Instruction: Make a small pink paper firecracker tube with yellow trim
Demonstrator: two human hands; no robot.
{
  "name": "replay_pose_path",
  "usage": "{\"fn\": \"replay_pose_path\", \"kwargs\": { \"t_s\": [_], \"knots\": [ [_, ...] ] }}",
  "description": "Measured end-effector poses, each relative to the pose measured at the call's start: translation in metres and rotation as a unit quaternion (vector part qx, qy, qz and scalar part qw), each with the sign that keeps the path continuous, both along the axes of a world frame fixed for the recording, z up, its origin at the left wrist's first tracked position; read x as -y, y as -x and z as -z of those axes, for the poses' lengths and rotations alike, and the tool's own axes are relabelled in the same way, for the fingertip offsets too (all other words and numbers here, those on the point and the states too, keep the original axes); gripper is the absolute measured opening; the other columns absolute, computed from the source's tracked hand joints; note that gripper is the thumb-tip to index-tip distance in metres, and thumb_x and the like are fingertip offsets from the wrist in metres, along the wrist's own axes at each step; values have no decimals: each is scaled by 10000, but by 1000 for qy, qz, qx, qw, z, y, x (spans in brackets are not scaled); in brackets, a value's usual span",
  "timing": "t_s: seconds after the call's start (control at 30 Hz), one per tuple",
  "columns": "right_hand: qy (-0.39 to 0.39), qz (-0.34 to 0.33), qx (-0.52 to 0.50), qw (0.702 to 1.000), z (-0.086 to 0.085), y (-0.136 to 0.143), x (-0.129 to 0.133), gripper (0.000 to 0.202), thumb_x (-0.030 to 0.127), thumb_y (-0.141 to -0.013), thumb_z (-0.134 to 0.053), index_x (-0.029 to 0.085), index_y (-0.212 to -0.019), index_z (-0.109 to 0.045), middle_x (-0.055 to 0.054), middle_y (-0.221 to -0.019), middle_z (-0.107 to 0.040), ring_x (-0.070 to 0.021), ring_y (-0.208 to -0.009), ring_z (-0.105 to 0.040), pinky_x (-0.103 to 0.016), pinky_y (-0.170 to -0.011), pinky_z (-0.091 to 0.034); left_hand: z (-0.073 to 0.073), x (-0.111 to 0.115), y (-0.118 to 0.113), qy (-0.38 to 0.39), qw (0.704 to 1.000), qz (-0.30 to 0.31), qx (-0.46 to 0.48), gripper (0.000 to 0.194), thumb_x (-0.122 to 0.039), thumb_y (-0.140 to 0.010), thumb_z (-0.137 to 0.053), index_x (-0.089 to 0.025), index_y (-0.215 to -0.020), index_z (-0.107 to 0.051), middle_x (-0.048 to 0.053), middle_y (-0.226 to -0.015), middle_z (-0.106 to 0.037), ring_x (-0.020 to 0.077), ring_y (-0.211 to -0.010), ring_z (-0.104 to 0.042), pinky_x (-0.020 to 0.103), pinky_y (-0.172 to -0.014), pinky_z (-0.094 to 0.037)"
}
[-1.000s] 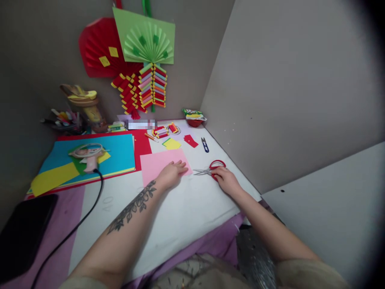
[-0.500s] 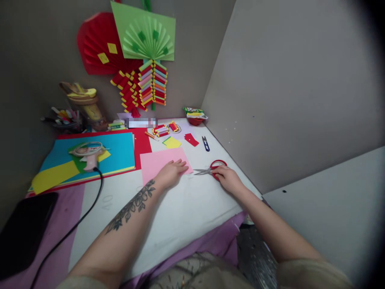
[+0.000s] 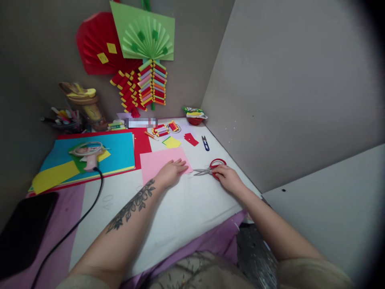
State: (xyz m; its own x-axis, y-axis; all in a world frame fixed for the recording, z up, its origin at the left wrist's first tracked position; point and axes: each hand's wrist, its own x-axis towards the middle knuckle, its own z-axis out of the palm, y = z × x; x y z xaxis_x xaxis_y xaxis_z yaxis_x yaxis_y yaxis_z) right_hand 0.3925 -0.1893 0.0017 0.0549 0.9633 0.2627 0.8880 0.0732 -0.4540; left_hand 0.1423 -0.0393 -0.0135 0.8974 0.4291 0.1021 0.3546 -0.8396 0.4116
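My left hand (image 3: 171, 173) lies flat on a sheet of pink paper (image 3: 159, 157), its fingers stretched toward the right edge. To the right, my right hand (image 3: 231, 179) has its fingers on the red handles of a pair of scissors (image 3: 217, 162). The scissors rest on the white tabletop with their blades slightly apart, tips pointing left near the paper's corner. Blue thread snips (image 3: 205, 143) lie beyond the scissors. Red paper pieces (image 3: 191, 139) and yellow paper squares (image 3: 173, 142) are behind the pink sheet.
A glue gun (image 3: 92, 160) with a black cord sits on blue paper (image 3: 122, 150) at left. Small rolled-paper bundles (image 3: 161, 130) and a red bowl (image 3: 195, 120) stand at the back. Paper fan decorations (image 3: 148, 40) hang on the wall. A black tablet-like object (image 3: 28, 228) lies front left.
Both hands, the pink paper and the scissors stay essentially where they were. Only a very slight shift of the camera shows.
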Motion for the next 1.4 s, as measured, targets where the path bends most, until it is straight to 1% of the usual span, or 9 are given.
{"fn": "replay_pose_path", "kwargs": {
  "t_s": [0.2,0.33,0.57,0.77,1.0,1.23,1.4],
  "knots": [
    [1,10,1,1000,0,-2,0,255,73,-743,-497,196,-860,-686,-67,-922,-653,-210,-883,-596,-366,-820,-472,3,0,0,-1,1000,0,10,392,-231,-912,-328,-279,-1255,-511,32,-1395,-421,201,-1319,-328,453,-1080,-227],
    [6,4,3,1000,-2,0,-1,257,72,-742,-495,198,-857,-687,-63,-911,-652,-205,-876,-595,-359,-818,-471,5,0,0,-5,1000,2,15,389,-234,-913,-327,-281,-1250,-515,31,-1393,-424,196,-1321,-325,449,-1080,-228],
    [9,9,0,1000,-4,1,-1,267,69,-742,-494,208,-864,-686,-60,-913,-647,-202,-880,-591,-357,-821,-468,1,0,0,1,1000,6,10,393,-223,-907,-329,-270,-1252,-512,44,-1395,-422,207,-1323,-319,465,-1069,-241],
    [30,10,7,999,-4,2,-1,269,71,-753,-485,198,-881,-685,-70,-916,-641,-206,-894,-586,-363,-831,-460,-1,0,0,6,1000,1,4,399,-196,-893,-338,-266,-1241,-521,46,-1392,-426,203,-1321,-325,455,-1070,-247],
    [16,-10,1,1000,-3,6,-4,280,63,-755,-480,202,-883,-687,-68,-918,-643,-203,-906,-584,-364,-841,-454,-2,1,0,-1,1000,2,-2,388,-247,-915,-309,-276,-1238,-522,41,-1391,-429,209,-1315,-335,462,-1063,-256],
    [17,-23,4,1000,-3,15,-8,276,60,-763,-496,207,-893,-690,-66,-912,-651,-195,-882,-591,-351,-817,-463,-3,2,0,-4,1000,1,-6,395,-216,-902,-329,-281,-1243,-517,38,-1395,-425,201,-1321,-325,454,-1069,-250],
    [14,-23,12,1000,-3,10,-5,280,59,-762,-487,204,-886,-692,-67,-908,-653,-197,-889,-591,-353,-822,-460,0,1,0,-5,1000,-1,-2,413,-198,-889,-335,-282,-1254,-509,32,-1403,-414,195,-1324,-318,447,-1073,-245]
  ]
}}
